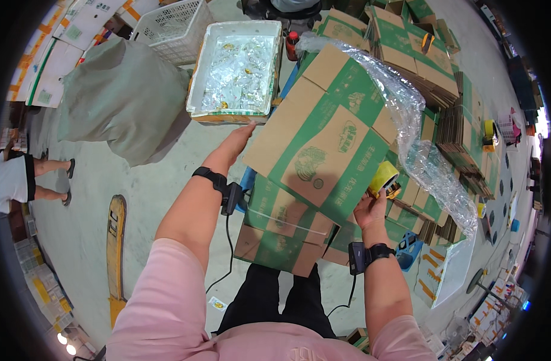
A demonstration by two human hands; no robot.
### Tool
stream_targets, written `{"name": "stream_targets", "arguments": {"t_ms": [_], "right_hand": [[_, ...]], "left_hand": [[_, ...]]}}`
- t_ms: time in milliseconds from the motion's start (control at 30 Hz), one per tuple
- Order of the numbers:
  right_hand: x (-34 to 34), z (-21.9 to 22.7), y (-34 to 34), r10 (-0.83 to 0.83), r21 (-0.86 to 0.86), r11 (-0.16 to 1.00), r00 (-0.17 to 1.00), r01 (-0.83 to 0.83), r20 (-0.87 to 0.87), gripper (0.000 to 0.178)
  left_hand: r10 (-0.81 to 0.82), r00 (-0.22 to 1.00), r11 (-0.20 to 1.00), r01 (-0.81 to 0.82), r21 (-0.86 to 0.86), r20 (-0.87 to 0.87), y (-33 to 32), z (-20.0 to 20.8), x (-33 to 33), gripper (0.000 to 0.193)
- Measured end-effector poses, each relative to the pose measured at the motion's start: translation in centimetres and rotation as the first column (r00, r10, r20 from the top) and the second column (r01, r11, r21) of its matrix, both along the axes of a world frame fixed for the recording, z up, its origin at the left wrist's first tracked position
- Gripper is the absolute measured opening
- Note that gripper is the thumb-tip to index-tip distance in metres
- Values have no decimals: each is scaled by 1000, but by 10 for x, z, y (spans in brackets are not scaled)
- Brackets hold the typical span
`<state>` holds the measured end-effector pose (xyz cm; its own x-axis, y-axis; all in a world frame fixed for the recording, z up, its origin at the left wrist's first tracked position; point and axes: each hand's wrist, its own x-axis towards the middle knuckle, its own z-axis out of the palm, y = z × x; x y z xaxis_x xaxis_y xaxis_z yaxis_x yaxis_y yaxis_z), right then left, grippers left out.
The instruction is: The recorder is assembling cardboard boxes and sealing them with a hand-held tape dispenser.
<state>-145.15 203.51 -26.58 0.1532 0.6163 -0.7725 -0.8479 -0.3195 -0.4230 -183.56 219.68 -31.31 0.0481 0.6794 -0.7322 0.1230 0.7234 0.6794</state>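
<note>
A large brown and green cardboard box (311, 132) lies tilted in front of me, on top of other flattened cartons. My left hand (238, 139) is at its left edge, fingers stretched out toward the far side; the fingertips are partly hidden. At the near right corner of the box, my right hand (370, 210) is closed around a tape dispenser, with its yellow tape roll (384, 177) standing up beside the cardboard. Most of the dispenser's body is hidden by the hand. Below the box, a strapped bundle of cartons (278, 231) sits close to my legs.
Crumpled see-through plastic wrap (417, 138) runs along the right side, over stacked cartons (462, 120). Beyond my left hand stand a white foam box (197, 99) holding small wrapped items, a white crate (173, 30) and a grey sack (125, 96). A yellow pallet-jack fork (116, 240) lies left.
</note>
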Motion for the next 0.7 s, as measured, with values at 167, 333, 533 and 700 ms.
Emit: {"name": "stream_targets", "arguments": {"t_ms": [167, 333, 533, 700], "right_hand": [[28, -24, -1, -133, 76, 989, 985, 125, 112, 53], [19, -10, -19, -20, 9, 1000, 997, 19, 80, 61], [34, 9, -99, 36, -126, 991, 997, -45, -71, 50], [33, -13, -126, 118, -176, 976, 992, -124, -44, 50]], "left_hand": [[-140, 928, 985, 165, -45, 346, -15, 33, 83, 62], [55, 940, 998, -39, -57, 337, -69, 40, 69, 52], [263, 876, 949, -161, -269, 405, -207, 52, 53, 52], [261, 915, 913, -130, -387, 309, -251, 17, 44, 57]]}}
